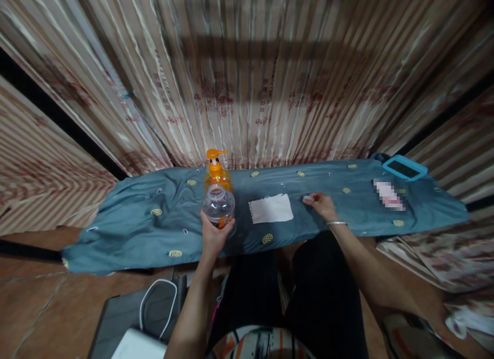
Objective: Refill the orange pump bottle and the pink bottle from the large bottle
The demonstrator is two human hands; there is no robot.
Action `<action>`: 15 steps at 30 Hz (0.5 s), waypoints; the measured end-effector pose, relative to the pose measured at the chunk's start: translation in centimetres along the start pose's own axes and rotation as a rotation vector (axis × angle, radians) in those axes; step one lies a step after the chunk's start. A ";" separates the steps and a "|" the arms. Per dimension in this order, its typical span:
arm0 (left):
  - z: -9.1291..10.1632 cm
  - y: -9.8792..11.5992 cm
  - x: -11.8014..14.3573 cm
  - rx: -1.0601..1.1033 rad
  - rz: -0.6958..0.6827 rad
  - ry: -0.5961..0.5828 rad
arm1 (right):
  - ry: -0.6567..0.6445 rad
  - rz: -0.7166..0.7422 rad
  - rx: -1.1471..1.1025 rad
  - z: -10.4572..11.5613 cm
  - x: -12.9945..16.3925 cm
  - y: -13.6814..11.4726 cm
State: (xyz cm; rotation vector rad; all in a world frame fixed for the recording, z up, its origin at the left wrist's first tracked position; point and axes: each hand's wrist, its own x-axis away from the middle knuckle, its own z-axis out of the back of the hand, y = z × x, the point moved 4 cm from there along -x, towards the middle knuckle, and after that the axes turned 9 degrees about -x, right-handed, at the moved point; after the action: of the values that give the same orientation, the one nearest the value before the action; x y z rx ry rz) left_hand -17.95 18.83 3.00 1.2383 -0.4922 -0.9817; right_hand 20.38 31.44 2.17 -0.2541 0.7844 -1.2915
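Observation:
My left hand (213, 232) grips a clear plastic bottle (218, 205) that stands without a cap on the blue cloth-covered table (146, 220). Right behind the bottle stands an orange pump dispenser (216, 172). My right hand (322, 205) rests on the cloth to the right and pinches a small white cap (308, 198) between its fingertips; a silver bangle sits on that wrist. A white square napkin (270, 209) lies flat between the two hands.
A blue-framed device (404, 168) and a blurred pink-white item (388, 194) lie at the table's far right. A striped curtain (247, 81) hangs behind. A grey box with a white cable (154, 307) sits on the floor at lower left.

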 end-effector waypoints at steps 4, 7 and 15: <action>0.1 0.4 0.1 -0.008 0.001 -0.001 | 0.013 -0.254 0.013 -0.2 -0.1 2.0; 0.0 0.6 0.1 0.005 0.000 0.000 | 0.037 -0.337 0.011 -0.1 0.6 2.2; -0.1 0.4 0.1 0.025 0.016 -0.009 | 0.001 -0.192 -0.124 -1.4 1.0 -5.8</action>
State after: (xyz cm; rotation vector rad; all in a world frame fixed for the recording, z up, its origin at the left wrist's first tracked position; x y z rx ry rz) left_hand -17.66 18.76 3.36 1.2507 -0.5218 -0.9704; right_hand 15.13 29.13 4.14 -0.4369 0.8576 -1.4243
